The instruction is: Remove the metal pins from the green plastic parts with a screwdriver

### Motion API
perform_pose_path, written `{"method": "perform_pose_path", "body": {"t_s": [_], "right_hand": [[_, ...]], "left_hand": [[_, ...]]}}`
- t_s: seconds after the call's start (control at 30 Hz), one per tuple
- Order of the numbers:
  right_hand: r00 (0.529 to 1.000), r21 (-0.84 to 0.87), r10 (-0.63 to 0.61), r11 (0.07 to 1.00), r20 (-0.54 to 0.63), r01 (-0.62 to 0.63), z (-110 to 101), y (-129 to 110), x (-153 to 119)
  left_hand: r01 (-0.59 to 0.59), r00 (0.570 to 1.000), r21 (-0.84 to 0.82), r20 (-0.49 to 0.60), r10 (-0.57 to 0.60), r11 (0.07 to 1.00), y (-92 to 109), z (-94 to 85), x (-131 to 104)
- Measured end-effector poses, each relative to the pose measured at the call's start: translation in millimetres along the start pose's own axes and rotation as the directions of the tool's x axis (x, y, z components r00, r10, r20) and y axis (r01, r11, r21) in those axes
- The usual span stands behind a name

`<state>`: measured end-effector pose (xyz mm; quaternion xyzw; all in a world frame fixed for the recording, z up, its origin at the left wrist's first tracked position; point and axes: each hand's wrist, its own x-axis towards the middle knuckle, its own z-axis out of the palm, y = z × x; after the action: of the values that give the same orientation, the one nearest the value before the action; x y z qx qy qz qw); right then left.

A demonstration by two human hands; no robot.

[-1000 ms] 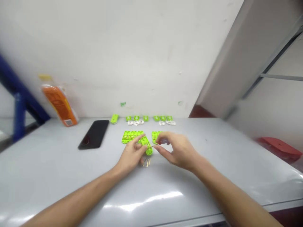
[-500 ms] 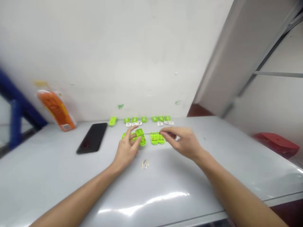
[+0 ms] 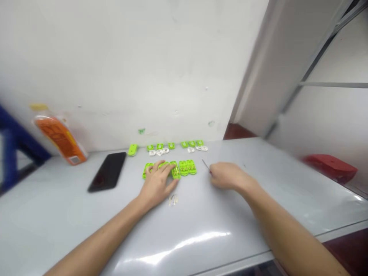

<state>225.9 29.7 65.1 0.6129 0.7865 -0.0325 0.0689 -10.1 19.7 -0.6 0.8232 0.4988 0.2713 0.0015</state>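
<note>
A row of bright green plastic shells [image 3: 184, 168] lies on the grey table. My left hand [image 3: 156, 184] rests over the left part of that row, fingers spread, fingertips on the shells and hiding some of them. To the right of the row my right hand [image 3: 225, 175] is closed round a thin tool with a metal shaft [image 3: 206, 165], which points up and left; its handle is mostly hidden. Small pale strips [image 3: 173, 200] lie just below my left hand. Behind are small green pieces [image 3: 192, 143] and white oval pieces [image 3: 162, 151].
A black phone [image 3: 107, 171] lies at the left. An orange bottle with a yellow cap [image 3: 60, 136] leans by the wall at the back left. One green case [image 3: 132, 150] sits near the wall. A red object [image 3: 330, 168] is beyond the table's right edge.
The green shell my left hand was holding up is now down in the row, with the fingers spread over it. My right hand has moved away from the shells, and its tool has swung round. The view has shifted slightly.
</note>
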Motion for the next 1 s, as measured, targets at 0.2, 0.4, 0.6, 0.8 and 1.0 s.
{"method": "perform_pose_path", "body": {"t_s": [0.2, 0.4, 0.6, 0.8, 1.0], "right_hand": [[0.994, 0.035, -0.056, 0.998, -0.093, 0.059, 5.3, -3.3, 7.8], [0.853, 0.119, -0.395, 0.882, -0.34, 0.456, 24.6, -25.1, 37.1], [0.783, 0.187, -0.449, 0.805, -0.43, 0.564, 36.7, -27.8, 48.8], [0.634, 0.254, -0.463, 0.646, -0.62, 0.72, 26.4, -43.2, 24.3], [0.626, 0.254, -0.524, 0.613, -0.577, 0.748, 20.8, -59.0, 4.5]], "left_hand": [[-0.014, 1.0, 0.148, 0.007, 0.013, 0.989, -2.7, 5.4, -0.3], [-0.12, 0.993, 0.108, 0.037, 0.116, 0.987, 0.5, -0.2, -0.3], [-0.084, 0.995, 0.045, 0.061, 0.081, 0.995, 1.5, -3.3, -0.1], [0.2, 0.98, -0.55, 0.096, -0.176, 0.811, 10.7, -20.2, -2.0], [0.427, 0.904, -0.785, 0.355, -0.239, 0.449, 8.2, -32.9, -4.6]]}}
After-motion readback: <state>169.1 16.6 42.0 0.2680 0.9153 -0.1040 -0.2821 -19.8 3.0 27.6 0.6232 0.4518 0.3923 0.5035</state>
